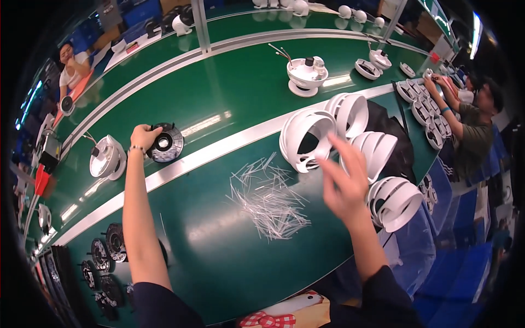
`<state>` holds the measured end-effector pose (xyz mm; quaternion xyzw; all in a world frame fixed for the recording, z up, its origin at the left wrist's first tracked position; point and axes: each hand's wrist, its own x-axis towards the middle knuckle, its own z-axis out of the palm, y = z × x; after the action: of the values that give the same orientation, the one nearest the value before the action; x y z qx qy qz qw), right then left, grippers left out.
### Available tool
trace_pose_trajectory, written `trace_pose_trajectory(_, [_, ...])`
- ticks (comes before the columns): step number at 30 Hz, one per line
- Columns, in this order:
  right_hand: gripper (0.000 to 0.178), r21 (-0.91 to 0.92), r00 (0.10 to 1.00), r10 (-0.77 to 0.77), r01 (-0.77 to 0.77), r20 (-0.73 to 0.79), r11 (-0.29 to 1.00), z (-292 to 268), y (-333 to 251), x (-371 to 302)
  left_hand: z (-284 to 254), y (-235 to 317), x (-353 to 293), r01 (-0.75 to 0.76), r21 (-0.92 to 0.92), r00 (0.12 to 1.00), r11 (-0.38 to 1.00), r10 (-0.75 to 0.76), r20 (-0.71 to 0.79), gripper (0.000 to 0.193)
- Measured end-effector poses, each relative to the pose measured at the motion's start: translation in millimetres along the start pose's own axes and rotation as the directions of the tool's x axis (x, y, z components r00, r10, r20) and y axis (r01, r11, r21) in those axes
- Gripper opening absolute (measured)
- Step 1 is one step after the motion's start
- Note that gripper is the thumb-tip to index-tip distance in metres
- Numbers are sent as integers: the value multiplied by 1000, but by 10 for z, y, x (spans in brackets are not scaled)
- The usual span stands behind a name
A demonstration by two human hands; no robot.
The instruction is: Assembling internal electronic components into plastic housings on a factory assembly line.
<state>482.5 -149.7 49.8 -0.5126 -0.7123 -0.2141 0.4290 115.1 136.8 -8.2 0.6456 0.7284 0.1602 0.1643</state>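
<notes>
My left hand (143, 136), a beaded bracelet at its wrist, is closed on the rim of a black round housing (174, 143) with a pale centre. That housing rests on the green conveyor belt, just past the pale rail. Left of it on the belt sits a white dome-shaped unit (105, 158) with wires. My right hand (350, 177) is raised over the bench, slightly blurred, with its fingers apart and nothing visible in them. Close by are nested white ring-shaped shells (298, 128), more stacked shells (377, 150) and another stack (402, 205). Whether the hand touches any is unclear.
Thin clear strips (270, 205) lie heaped mid-bench. Several black round parts (116, 240) stand at the bench's left end. Another white unit (307, 74) sits farther along the belt. A co-worker (476, 120) works at right beside white covers (421, 109); another person (73, 68) sits across.
</notes>
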Motion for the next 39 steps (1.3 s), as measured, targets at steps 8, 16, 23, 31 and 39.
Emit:
trace_pose_trajectory(8, [22, -57, 990, -126, 130, 61, 990, 271, 558, 441, 188, 379, -1516, -346, -789, 927, 507, 56, -371, 16])
trace_pose_trajectory(16, [45, 246, 971, 8, -69, 240, 967, -368, -855, 554, 103, -3, -2660, -154, -986, 987, 69, -38, -157, 35])
trace_pose_trajectory(23, [58, 357, 760, 62, -373, 647, 857, 236, -1127, -499, 169, -150, -2790, -338, -940, 939, 50, -55, -341, 45])
trace_pose_trajectory(31, [78, 98, 766, 205, -330, 610, 939, -65, -1528, -293, 139, -272, -2837, -366, -928, 923, 75, -97, -372, 45])
trace_pose_trajectory(39, [105, 425, 328, -391, -36, 860, 904, 360, -1551, -118, 199, -191, -2828, -258, -966, 963, -21, -85, -255, 50])
